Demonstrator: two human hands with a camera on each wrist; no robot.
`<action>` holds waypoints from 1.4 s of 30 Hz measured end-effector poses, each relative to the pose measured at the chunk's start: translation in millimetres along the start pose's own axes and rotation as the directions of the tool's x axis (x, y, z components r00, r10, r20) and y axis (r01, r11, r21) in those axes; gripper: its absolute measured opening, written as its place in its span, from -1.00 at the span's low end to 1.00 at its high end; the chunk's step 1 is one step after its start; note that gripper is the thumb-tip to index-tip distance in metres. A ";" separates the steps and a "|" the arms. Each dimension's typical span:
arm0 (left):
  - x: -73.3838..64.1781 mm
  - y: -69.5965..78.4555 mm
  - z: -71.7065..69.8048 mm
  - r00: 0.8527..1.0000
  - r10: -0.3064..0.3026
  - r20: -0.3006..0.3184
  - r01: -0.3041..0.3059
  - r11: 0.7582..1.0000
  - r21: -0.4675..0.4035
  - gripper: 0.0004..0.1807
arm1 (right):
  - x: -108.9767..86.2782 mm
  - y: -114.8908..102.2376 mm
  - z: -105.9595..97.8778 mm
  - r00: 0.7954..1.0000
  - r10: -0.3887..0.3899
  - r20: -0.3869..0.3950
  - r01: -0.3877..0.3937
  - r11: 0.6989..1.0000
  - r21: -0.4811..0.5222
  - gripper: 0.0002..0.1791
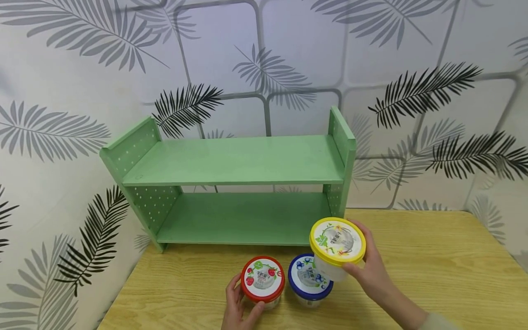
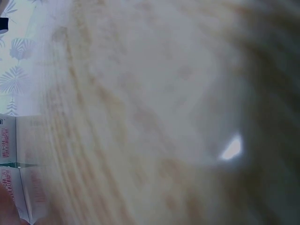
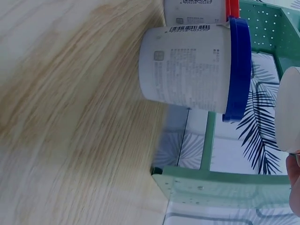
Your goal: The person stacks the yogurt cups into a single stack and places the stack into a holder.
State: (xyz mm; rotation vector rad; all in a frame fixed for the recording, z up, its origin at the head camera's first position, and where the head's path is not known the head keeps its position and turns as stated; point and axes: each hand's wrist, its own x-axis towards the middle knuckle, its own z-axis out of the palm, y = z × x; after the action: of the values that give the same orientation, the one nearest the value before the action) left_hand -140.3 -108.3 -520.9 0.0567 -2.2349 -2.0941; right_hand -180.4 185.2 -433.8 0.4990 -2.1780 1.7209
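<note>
In the head view my right hand (image 1: 370,270) grips a white tub with a yellow-rimmed lid (image 1: 338,240), lifted off the table and slightly tilted. Its white base (image 3: 289,110) shows at the right edge of the right wrist view. Below it a tub with a blue-rimmed lid (image 1: 310,277) stands upright on the table, partly overlapped by the raised one. My left hand (image 1: 239,307) holds a tub with a red-rimmed lid (image 1: 263,279) from its left and near sides, fingers and thumb around it. This tub stands left of the blue-lidded one.
Behind the tubs stands a green two-tier shelf (image 1: 231,215) with side panels full of small holes. The wooden table (image 1: 416,256) extends to the right of it. A leaf-patterned wall (image 1: 288,46) rises behind.
</note>
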 end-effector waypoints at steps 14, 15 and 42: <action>-0.8 1.8 -1.8 1.000 -0.011 0.020 0.011 1.000 -0.005 -0.06 | 16.8 2.3 31.5 0.997 -0.061 0.052 0.056 0.994 0.095 -0.08; -0.9 1.6 -1.8 1.000 -0.009 0.020 0.009 1.000 -0.007 -0.06 | 17.6 2.4 33.9 0.996 -0.066 0.058 0.060 0.993 0.100 -0.07; -0.7 0.8 -0.6 0.998 0.054 0.031 -0.055 0.998 0.033 -0.09 | 19.9 9.8 79.3 0.978 -0.112 0.176 0.093 0.990 0.110 0.01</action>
State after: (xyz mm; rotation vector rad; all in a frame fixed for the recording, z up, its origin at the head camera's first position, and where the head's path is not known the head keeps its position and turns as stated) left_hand -139.6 -108.8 -520.1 -0.0335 -2.2618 -2.0429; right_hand -205.2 108.6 -450.9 0.8100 -2.1498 1.7989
